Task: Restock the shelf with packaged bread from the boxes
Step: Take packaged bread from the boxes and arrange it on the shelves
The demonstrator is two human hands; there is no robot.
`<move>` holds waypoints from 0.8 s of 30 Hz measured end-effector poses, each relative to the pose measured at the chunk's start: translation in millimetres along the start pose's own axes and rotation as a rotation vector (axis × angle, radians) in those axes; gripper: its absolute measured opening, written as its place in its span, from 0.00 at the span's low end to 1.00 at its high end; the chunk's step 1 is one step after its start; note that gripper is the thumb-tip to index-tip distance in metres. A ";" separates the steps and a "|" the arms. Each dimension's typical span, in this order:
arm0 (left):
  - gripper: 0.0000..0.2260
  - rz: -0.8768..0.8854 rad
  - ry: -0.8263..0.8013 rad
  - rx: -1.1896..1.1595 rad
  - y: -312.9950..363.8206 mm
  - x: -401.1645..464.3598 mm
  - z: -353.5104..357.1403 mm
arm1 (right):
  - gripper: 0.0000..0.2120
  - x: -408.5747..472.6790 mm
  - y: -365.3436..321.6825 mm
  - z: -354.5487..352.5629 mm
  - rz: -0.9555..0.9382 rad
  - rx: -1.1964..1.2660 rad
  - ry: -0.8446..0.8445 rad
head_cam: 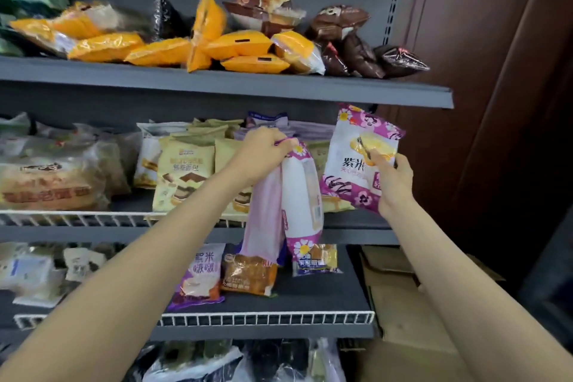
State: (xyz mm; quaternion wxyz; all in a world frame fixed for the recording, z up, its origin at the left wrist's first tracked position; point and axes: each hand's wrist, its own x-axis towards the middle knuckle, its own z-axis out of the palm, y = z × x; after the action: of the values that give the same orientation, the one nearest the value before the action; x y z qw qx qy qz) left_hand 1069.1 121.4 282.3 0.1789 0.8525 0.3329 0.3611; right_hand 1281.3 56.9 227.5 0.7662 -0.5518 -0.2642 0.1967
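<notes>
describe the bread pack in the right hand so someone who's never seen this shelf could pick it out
Start at the dark grey shelving unit and find its middle shelf, towards the right end near the brown wooden panel. There the right hand holds up a flat packet facing the camera. Unlike the beige packs behind it, it is white with a purple flowered border and a picture of yellow bread.

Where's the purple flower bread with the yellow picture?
In the head view, the flowery purple packet is held up in the right hand, right of the beige packets on the middle shelf.
</notes>
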 end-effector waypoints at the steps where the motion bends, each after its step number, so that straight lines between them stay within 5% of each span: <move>1: 0.20 -0.010 0.003 0.002 6.1 4.5 7.2 | 0.08 11.6 2.3 -7.6 -0.016 -0.017 0.035; 8: 0.18 -0.082 -0.006 -0.066 43.8 36.0 61.6 | 0.13 94.7 16.1 -54.1 -0.129 -0.329 0.125; 16: 0.15 -0.236 0.040 -0.228 54.9 44.2 95.8 | 0.17 145.5 48.6 -38.4 -0.194 -0.450 -0.195; 20: 0.15 -0.288 0.053 -0.276 57.0 44.6 101.4 | 0.28 149.1 77.1 -30.1 -0.274 -0.695 -0.304; 24: 0.14 -0.305 0.044 -0.284 63.7 43.7 100.2 | 0.39 132.5 68.7 -34.2 -0.323 -0.725 -0.238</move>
State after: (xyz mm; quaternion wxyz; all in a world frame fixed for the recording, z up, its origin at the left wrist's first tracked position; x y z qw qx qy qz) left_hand 1193.3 99.9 271.1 0.3428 0.7503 0.4076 0.3917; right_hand 1405.6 131.7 178.6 0.5074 -0.7107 -0.4863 0.0305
